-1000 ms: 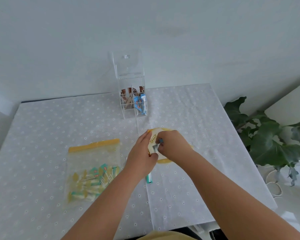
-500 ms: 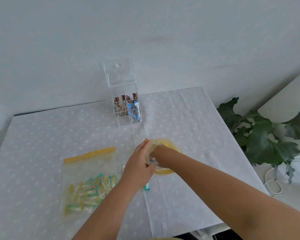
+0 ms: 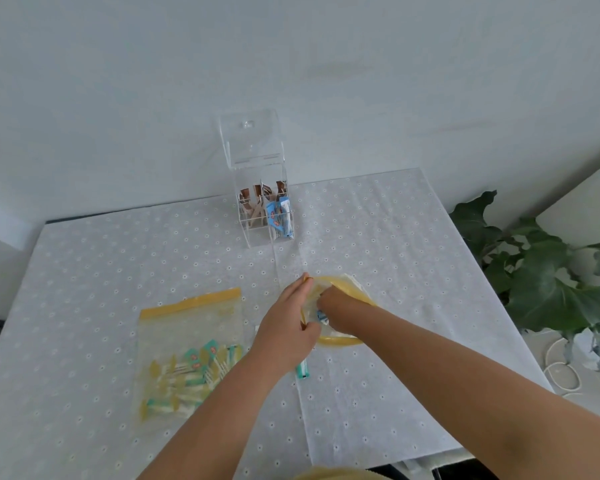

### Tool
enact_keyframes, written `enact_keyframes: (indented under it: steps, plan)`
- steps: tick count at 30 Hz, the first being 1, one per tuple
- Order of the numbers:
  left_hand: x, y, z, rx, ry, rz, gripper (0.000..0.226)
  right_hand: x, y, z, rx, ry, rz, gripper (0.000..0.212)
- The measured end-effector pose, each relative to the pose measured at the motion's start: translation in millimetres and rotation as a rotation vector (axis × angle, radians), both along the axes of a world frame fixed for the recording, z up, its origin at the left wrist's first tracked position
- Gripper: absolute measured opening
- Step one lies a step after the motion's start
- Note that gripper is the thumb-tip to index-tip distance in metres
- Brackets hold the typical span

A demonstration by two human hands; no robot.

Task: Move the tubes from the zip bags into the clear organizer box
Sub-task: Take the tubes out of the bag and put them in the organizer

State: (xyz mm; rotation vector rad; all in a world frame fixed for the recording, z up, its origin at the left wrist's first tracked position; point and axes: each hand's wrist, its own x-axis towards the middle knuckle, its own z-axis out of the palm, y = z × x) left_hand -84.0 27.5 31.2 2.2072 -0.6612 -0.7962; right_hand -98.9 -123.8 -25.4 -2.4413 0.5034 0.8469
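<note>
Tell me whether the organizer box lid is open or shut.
Open. The lid of the clear organizer box stands swung up against the wall, leaving the compartments with brown and blue tubes uncovered.

tablecloth [image 3: 378, 237]: white, eyelet dots | zip bag [image 3: 187, 303]: yellow strip | plant [image 3: 548, 271]: green

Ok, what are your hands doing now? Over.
Left hand holds open zip bag mouth. Right hand inside, pinching a tube. Organizer box open, path clear.
</note>
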Motion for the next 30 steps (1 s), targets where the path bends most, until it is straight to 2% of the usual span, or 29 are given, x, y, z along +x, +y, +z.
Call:
enact_keyframes:
  steps: [2,4,6,11,14,18,23,27,30]
  plan:
    - [0,-1,0,0.0,0.0,-0.004,0.076,-1,-4,-2,-0.023,0.001,0.023,0.018]
    - [-1,-3,-1,-0.003,0.004,-0.003,0.076,-1,-5,-1,-0.039,0.028,0.114,0.032]
    - [-2,-4,-1,-0.008,0.008,-0.006,0.076,-3,-6,0,-0.082,0.021,0.226,0.037]
    - [0,-6,-2,-0.003,0.003,-0.01,0.077,-1,-1,23,-0.063,0.086,0.15,0.031]
    - [2,-4,-2,-0.002,0.0,-0.006,0.077,3,-1,32,-0.075,0.041,0.232,0.033]
    - [8,-2,0,-0.013,-0.006,0.022,0.076,-12,-8,57,-0.012,-0.181,0.119,0.019]
    - [13,2,-1,-0.028,-0.007,0.042,0.075,-25,-19,108,0.186,-0.354,-0.109,0.027]
    - [12,2,-1,-0.02,0.011,0.039,0.076,4,-41,140,0.554,-0.576,-0.371,0.019]
    - [10,2,-2,-0.016,0.007,0.026,0.076,56,-64,140,0.605,-0.769,-0.537,0.018]
